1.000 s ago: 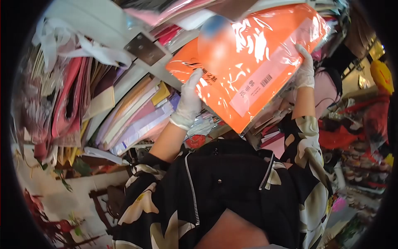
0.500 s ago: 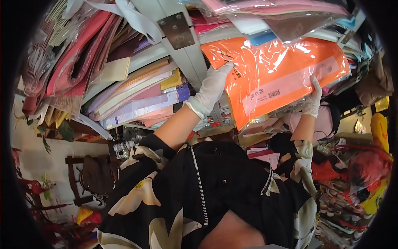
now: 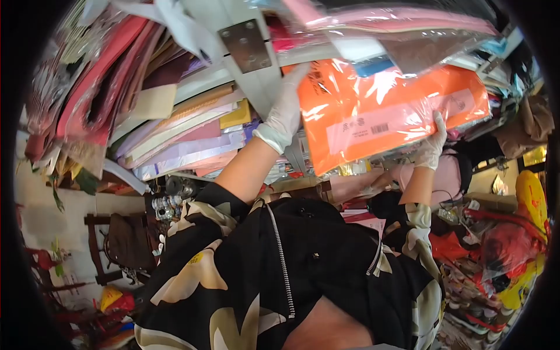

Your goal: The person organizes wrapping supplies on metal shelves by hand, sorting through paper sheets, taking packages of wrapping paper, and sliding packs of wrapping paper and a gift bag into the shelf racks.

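A flat orange packet of paper sheets (image 3: 396, 87) in glossy clear plastic, with a pink label and barcode, is held at the shelf, its far edge under other packs. My left hand (image 3: 287, 111), in a white glove, is at the packet's left edge; its fingertips are slightly blurred. My right hand (image 3: 431, 146), also gloved in white, grips the near edge toward the right, thumb on top of the plastic and the other fingers hidden beneath. Directly above the packet lie pink and brown plastic-wrapped sheets (image 3: 431, 49).
A pale metal shelf post with a bolted plate (image 3: 246, 46) stands left of the packet. Folded red wrapping material (image 3: 96, 81) and stacked coloured papers (image 3: 186, 134) crowd the left shelves. A dark chair (image 3: 125, 248) is at lower left, red and yellow goods (image 3: 513, 239) at right.
The orange packet has shifted slightly left and tilted a little flatter. My left hand has slid up and left along its edge; my right hand has moved slightly left and down with it.
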The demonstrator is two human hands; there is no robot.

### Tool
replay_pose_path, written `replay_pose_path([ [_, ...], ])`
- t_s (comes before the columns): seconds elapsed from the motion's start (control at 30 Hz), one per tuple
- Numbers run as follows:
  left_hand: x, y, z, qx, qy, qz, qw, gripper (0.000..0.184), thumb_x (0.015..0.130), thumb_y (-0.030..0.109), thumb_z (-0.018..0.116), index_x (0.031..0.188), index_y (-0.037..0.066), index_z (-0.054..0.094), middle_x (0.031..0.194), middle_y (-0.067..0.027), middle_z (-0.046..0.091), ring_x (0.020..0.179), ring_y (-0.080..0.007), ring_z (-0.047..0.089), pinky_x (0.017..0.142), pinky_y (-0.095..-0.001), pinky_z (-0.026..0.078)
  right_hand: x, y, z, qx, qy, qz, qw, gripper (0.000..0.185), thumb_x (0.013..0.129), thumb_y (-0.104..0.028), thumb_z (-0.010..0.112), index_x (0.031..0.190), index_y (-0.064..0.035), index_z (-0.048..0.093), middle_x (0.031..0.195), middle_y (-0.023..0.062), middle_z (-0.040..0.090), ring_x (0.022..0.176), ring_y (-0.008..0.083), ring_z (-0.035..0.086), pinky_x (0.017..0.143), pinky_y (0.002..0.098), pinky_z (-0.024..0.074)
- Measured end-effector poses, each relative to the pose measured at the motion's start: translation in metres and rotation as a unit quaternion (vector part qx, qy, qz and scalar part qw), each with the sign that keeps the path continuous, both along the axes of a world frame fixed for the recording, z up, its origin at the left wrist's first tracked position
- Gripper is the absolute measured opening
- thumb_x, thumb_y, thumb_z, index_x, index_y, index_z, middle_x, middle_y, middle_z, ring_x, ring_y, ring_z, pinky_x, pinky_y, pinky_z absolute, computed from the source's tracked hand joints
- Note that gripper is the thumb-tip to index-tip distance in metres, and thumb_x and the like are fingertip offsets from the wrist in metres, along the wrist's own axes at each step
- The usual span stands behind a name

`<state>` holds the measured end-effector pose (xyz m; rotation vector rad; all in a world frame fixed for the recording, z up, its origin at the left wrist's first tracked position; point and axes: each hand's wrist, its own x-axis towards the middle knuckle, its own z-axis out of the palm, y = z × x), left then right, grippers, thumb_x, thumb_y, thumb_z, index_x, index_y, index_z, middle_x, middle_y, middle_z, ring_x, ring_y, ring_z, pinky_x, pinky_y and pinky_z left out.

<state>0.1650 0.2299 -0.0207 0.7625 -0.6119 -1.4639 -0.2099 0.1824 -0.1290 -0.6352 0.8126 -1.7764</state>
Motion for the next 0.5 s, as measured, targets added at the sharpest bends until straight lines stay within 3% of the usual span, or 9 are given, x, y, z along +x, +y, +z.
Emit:
replay_pose_path([
  [0.07,0.0,-0.006,0.001,-0.006,-0.001,0.017,1.0,0.03,0.092,0.022,0.062,0.113,0.002,0.063,0.109,-0.0104,0.069,0.101,-0.0206,0.066,0.092,-0.0352,0.052,0.036,0.017,0.033,-0.068,0.017,-0.067,0.995,0.05,0.088,-0.022,0.066,0.134,-0.0058,0.052,0.121,0.0087,0.06,0.105,0.023,0.062,0.095,0.0403,0.0499],
  [0.1,0.0,-0.006,0.002,-0.014,-0.009,0.013,1.0,0.034,0.091,0.027,0.062,0.115,0.002,0.063,0.105,-0.0106,0.069,0.097,-0.0225,0.067,0.091,-0.0352,0.052,0.03,0.013,0.025,-0.042,-0.006,-0.057,0.997,0.052,0.087,-0.02,0.066,0.135,-0.0054,0.051,0.121,0.008,0.061,0.105,0.0226,0.062,0.097,0.0398,0.0492],
  [0.2,0.008,0.004,0.004,-0.076,0.003,-0.079,0.994,0.039,0.093,0.031,0.057,0.117,0.001,0.061,0.109,-0.0117,0.068,0.102,-0.024,0.065,0.093,-0.0375,0.051,0.024,0.004,0.026,-0.069,-0.045,-0.061,0.995,0.05,0.083,-0.012,0.071,0.129,-0.0022,0.055,0.12,0.0085,0.064,0.107,0.0213,0.063,0.097,0.0375,0.0495],
  [0.33,0.001,0.032,0.003,-0.051,0.0,-0.041,0.998,0.052,0.098,0.039,0.045,0.131,0.0,0.053,0.134,-0.0143,0.057,0.119,-0.0278,0.057,0.104,-0.0417,0.044,0.036,0.011,0.05,-0.006,-0.138,-0.105,0.985,0.032,0.079,-0.012,0.074,0.108,-0.0007,0.066,0.097,0.0082,0.068,0.092,0.0217,0.066,0.085,0.0339,0.0545],
  [0.43,-0.003,0.045,0.002,-0.032,-0.055,-0.063,0.996,0.051,0.098,0.037,0.045,0.132,0.0,0.051,0.133,-0.0124,0.057,0.118,-0.0274,0.057,0.103,-0.0416,0.045,0.035,0.01,0.049,-0.003,-0.158,-0.117,0.981,0.028,0.077,-0.01,0.075,0.103,-0.0014,0.067,0.093,0.0067,0.068,0.082,0.0217,0.068,0.077,0.0338,0.0569],
  [0.5,-0.014,0.044,0.019,-0.008,-0.027,-0.087,0.996,0.05,0.097,0.035,0.045,0.132,0.0,0.051,0.131,-0.0121,0.058,0.118,-0.027,0.057,0.102,-0.0409,0.046,0.041,0.014,0.057,-0.002,-0.173,-0.097,0.98,0.026,0.078,-0.008,0.074,0.102,-0.002,0.066,0.09,0.0062,0.068,0.082,0.0216,0.068,0.076,0.0352,0.0579],
])
